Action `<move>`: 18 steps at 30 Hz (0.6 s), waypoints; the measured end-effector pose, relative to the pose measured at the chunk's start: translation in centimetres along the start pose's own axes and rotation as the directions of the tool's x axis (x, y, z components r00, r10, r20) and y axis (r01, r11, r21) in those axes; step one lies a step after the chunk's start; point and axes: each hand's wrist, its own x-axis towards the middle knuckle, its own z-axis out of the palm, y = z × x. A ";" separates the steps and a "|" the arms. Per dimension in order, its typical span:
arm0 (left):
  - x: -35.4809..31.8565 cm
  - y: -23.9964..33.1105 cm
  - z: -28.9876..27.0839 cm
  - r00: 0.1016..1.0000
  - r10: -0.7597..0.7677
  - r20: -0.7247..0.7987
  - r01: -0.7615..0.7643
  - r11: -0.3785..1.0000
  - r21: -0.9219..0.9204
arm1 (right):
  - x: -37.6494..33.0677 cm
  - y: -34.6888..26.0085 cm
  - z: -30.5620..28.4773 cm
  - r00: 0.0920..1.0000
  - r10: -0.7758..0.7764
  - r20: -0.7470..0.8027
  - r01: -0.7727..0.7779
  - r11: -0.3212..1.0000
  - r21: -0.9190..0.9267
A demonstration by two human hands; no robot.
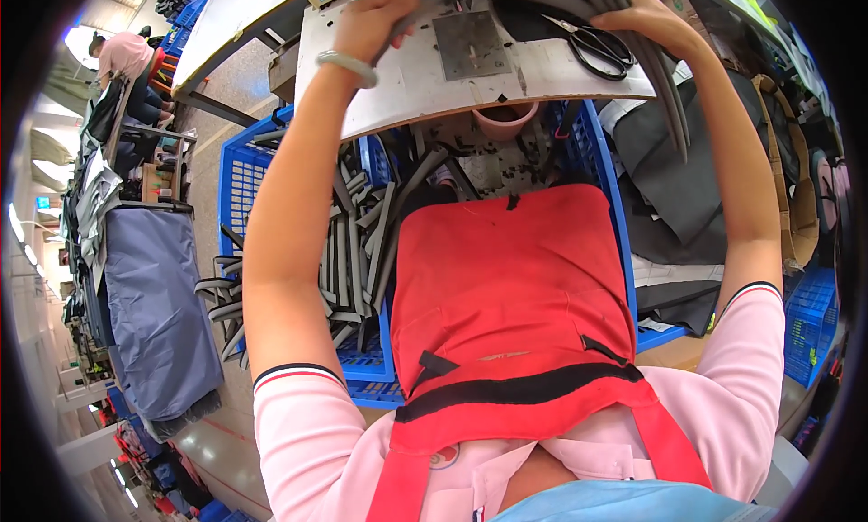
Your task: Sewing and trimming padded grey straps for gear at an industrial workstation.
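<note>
My right hand (pixel 646 20), at the top right, is closed round a bundle of long grey strips (pixel 665 88). Their loose ends hang over the table's front edge. Across the white worktable (pixel 380 97), my left hand (pixel 380 24), with a pale bangle at its wrist, pinches a dark grey strip, partly hidden by the fingers and blurred. Between my hands lies a square metal plate (pixel 470 44) set in the tabletop, below part of a machine cut off by the upper edge. Black-handled scissors (pixel 604 53) rest beside my right hand, on a black piece of material.
Blue crates (pixel 237 174) stand under the table; the left one holds many grey strips (pixel 353 242). A pink bin (pixel 506 121) sits below the table edge. Dark sheets (pixel 669 187) and a cardboard box (pixel 787 169) are at right. Far left, another person (pixel 127 56) sits bent over.
</note>
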 end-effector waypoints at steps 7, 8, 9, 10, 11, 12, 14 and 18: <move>-3.6 2.3 4.6 0.923 -0.075 0.378 -0.056 0.945 0.323 | -7.0 -3.7 11.5 0.875 -0.258 0.408 0.452 0.738 -0.501; -3.7 3.0 6.1 0.892 -0.071 0.446 -0.058 0.961 0.270 | -7.9 -4.4 14.8 0.750 -0.433 0.499 0.658 0.562 -0.501; -3.6 3.5 7.4 0.872 -0.094 0.481 -0.028 0.970 0.242 | -8.2 -5.0 17.1 0.654 -0.602 0.458 0.738 0.377 -0.559; -3.6 3.9 8.2 0.854 -0.041 0.519 -0.055 0.984 0.169 | -8.3 -5.4 18.8 0.479 -0.771 0.420 0.779 0.154 -0.607; -3.8 3.9 8.7 0.851 -0.099 0.515 -0.012 0.978 0.208 | -8.1 -5.5 19.9 0.480 -0.770 0.420 0.782 0.158 -0.604; -3.8 3.7 9.1 0.861 -0.085 0.501 -0.009 0.983 0.182 | -7.5 -5.5 20.8 0.608 -0.666 0.431 0.732 0.260 -0.630; -4.4 2.5 8.8 0.873 -0.081 0.481 0.001 0.986 0.164 | -6.4 -5.0 20.7 0.766 -0.308 0.564 0.641 0.432 -0.635; -8.1 -2.1 6.7 0.822 -0.181 0.540 0.100 0.979 0.175 | -6.0 -2.6 15.7 0.813 -0.162 0.560 0.512 0.656 -0.554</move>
